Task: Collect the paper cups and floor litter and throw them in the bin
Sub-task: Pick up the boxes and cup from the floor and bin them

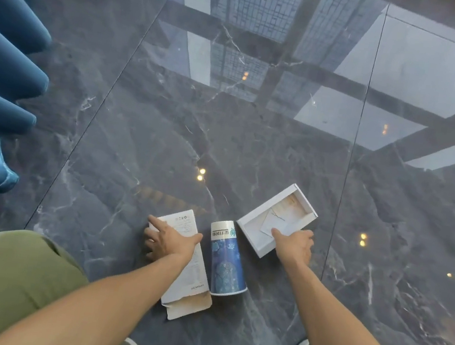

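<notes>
Three litter items lie close together on the dark marble floor. A flattened white carton (pixel 193 272) with small printed text lies flat, its open flap end toward the viewer and its far end partly covered. Just beside it on the right, a paper cup (pixel 228 259) lies on its side, blue patterned with a white band at the narrower far end. Further right, near the cup, a shallow white open box tray (pixel 272 216) sits face up, holding a loose paper sheet (pixel 277 225).

Open floor (pixel 254 132) lies beyond the litter; the blue sofa (pixel 2 70) blocks the left.
</notes>
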Motion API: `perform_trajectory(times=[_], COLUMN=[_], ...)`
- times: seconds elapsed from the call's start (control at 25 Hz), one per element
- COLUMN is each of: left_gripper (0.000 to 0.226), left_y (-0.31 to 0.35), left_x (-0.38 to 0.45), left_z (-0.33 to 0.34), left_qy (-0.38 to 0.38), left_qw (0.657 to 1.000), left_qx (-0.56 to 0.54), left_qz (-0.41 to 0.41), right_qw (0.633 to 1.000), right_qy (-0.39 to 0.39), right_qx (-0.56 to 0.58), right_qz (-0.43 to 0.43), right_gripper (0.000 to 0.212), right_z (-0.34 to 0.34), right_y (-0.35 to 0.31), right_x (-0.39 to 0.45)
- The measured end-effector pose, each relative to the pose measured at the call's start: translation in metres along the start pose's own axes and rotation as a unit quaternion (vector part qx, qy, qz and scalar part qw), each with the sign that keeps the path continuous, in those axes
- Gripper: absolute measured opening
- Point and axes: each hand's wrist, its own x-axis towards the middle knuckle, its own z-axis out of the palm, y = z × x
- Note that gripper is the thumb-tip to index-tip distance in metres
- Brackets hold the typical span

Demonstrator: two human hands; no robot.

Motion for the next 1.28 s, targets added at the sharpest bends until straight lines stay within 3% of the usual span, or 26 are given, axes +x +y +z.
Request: perform_trajectory(times=[0.12,0.2,0.36,0.44,0.56,0.68,0.8,0.96,1.12,1.28], left_gripper=[0.147,0.146,0.094,0.074,0.065,0.063,0.059,0.037,0.041,0.099], left_y=[0.005,0.010,0.017,0.029,0.054,0.082,0.098,0.099,0.104,0.106], left_x=[0.007,0.016,0.029,0.028,0.027,0.016,0.006,0.005,0.008,0.001], left_z=[-0.003,-0.009,-0.024,-0.043,-0.078,-0.105,-0.113,-0.109,-0.107,-0.102], left_qy=[0.007,0.006,0.000,-0.014,-0.019,-0.057,-0.117,-0.186,-0.235,-0.295], left_qw=[0.999,0.999,0.997,0.991,0.974,0.953,0.935,0.915,0.883,0.872], left_qx=[-0.026,-0.040,-0.073,-0.109,-0.149,-0.218,-0.279,-0.344,-0.400,-0.379], left_qz=[0.045,0.031,0.032,0.076,0.166,0.205,0.183,0.096,0.062,0.095], right_qw=[0.998,0.998,0.999,0.998,0.988,0.972,0.953,0.946,0.956,0.956], right_qy=[-0.045,-0.051,-0.032,-0.023,-0.029,-0.047,-0.075,-0.099,-0.058,-0.039], right_qx=[0.035,0.042,0.035,0.059,0.132,0.187,0.220,0.189,0.116,0.093], right_qz=[0.012,0.013,0.005,-0.015,-0.071,-0.135,-0.195,-0.245,-0.264,-0.274], right_gripper=[0.059,0.050,0.044,0.042,0.041,0.035,0.027,0.018,0.021,0.034], right_z=[0.011,0.010,-0.004,-0.015,-0.031,-0.039,-0.039,-0.024,-0.013,-0.001], right_y=[0.009,0.007,-0.004,-0.014,-0.043,-0.079,-0.112,-0.122,-0.109,-0.097], right_x=[0.007,0.007,0.004,0.003,-0.006,-0.028,-0.056,-0.084,-0.091,-0.089])
